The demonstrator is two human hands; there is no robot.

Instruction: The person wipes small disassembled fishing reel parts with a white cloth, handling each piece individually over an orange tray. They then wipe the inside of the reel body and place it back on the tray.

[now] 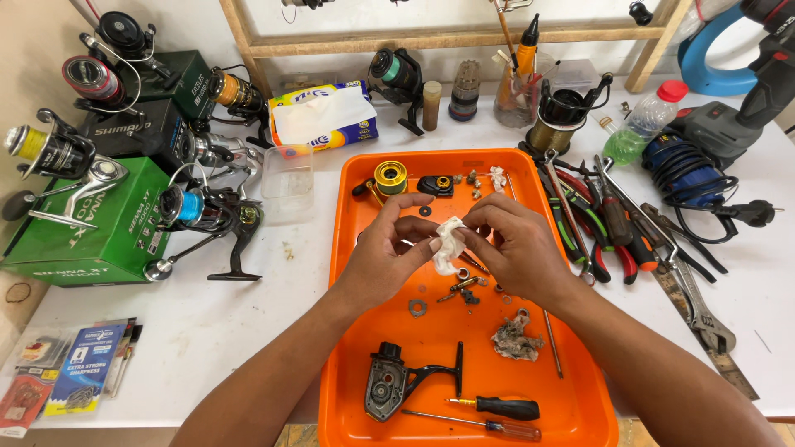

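Left hand (389, 252) and right hand (505, 244) meet over the middle of the orange tray (348, 389), fingertips of both pinched shut on a crumpled white tissue (448, 245) held between them, clear of the tray floor; whether a small part sits inside the wad cannot be told. Both forearms enter from below, wrists slightly raised, palms turned inward. Risk, as judged — a part wrapped in the tissue could slip out and scatter the loose washers (417, 308) lying directly beneath, or roll off onto the white surface (248, 331). The stripped reel body (397, 382) and screwdrivers (495, 407) lie nearer the tray's front edge.
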